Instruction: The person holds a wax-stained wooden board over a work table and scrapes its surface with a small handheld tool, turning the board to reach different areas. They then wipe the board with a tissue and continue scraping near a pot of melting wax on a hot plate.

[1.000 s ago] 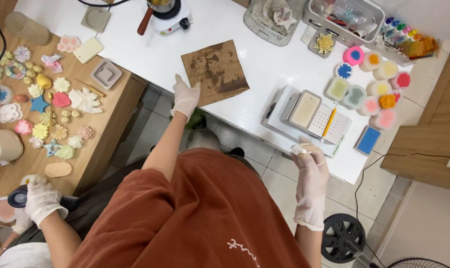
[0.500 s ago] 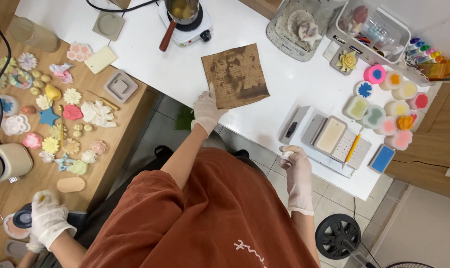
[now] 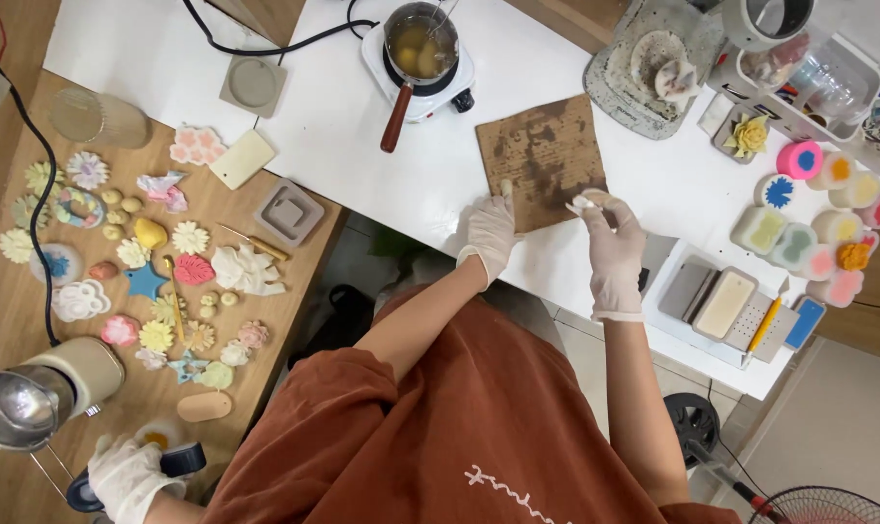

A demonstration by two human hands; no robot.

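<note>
Pinning the brown board [image 3: 542, 155] at the tabletop's [image 3: 362, 126] near edge under the flat, open left hand [image 3: 490, 231], pinching a white wad [image 3: 582, 205] in the right hand [image 3: 613, 245], best pressing firmly, rubbing lightly.

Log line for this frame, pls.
left hand: on brown board near edge | right hand: pinches small white wad at board edge | saucepan: on hotplate beyond board

Right hand [image 3: 610, 238] risen from tray edge to brown board [image 3: 547, 160], now beside left hand [image 3: 490, 231].
</note>
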